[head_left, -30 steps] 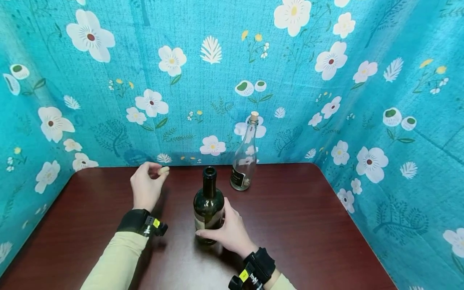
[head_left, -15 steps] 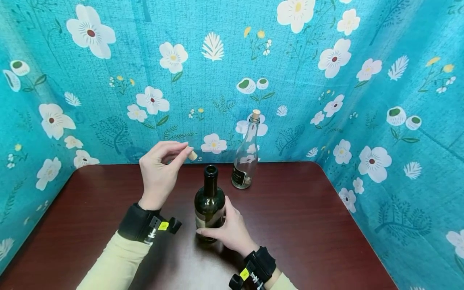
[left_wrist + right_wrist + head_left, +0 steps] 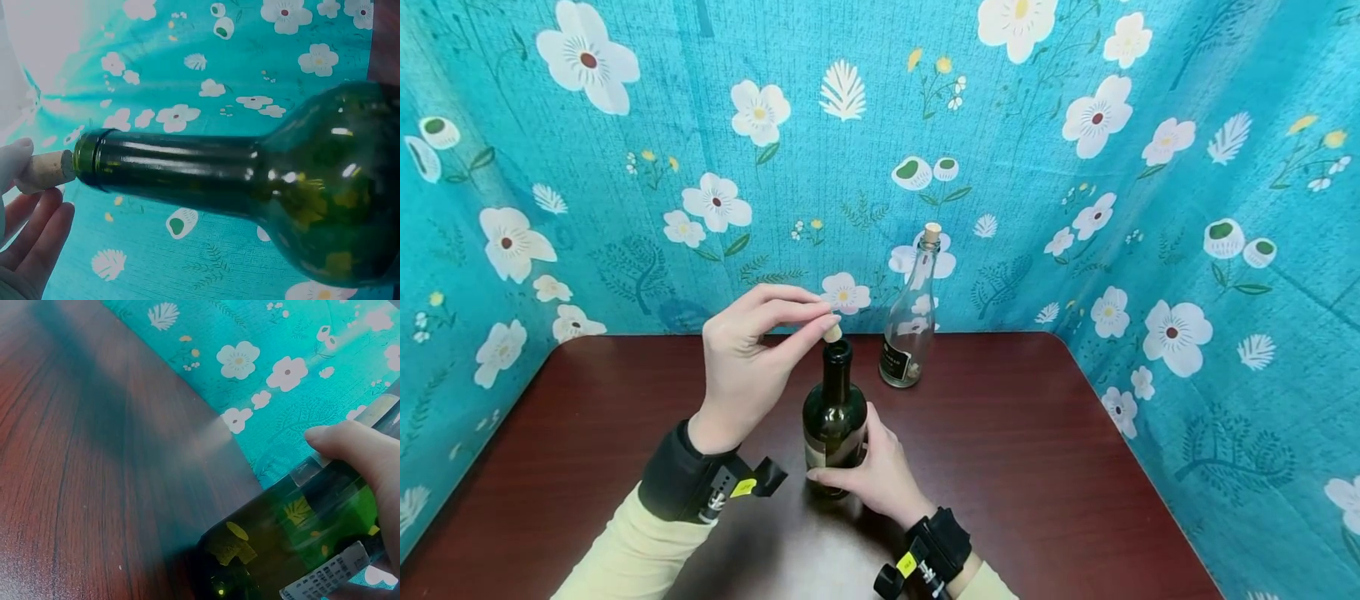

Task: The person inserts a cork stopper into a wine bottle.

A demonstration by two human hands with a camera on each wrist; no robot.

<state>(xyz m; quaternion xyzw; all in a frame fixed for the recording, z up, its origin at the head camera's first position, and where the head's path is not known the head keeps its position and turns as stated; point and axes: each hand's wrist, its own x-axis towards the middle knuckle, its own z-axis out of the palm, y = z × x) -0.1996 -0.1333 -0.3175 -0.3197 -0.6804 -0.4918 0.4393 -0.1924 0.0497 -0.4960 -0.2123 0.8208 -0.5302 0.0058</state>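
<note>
A dark green wine bottle point(image 3: 834, 417) stands upright on the dark wooden table point(image 3: 1037, 467). My right hand point(image 3: 872, 471) grips its lower body, thumb across the label. My left hand point(image 3: 752, 358) pinches a small cork point(image 3: 832, 333) between thumb and fingertips, right at the bottle's mouth. In the left wrist view the cork point(image 3: 47, 172) touches the rim of the green bottle point(image 3: 237, 181). In the right wrist view my thumb point(image 3: 350, 447) lies on the green glass point(image 3: 294, 540).
A clear glass bottle point(image 3: 912, 321) with a cork point(image 3: 932, 232) in its neck stands at the back of the table, just right of the green one. Teal flowered cloth point(image 3: 1187, 208) walls the table at the back and both sides.
My left hand lifted the cork from the table's back edge, carried it right and brought it to the green bottle's mouth. My right hand kept its grip on the bottle.
</note>
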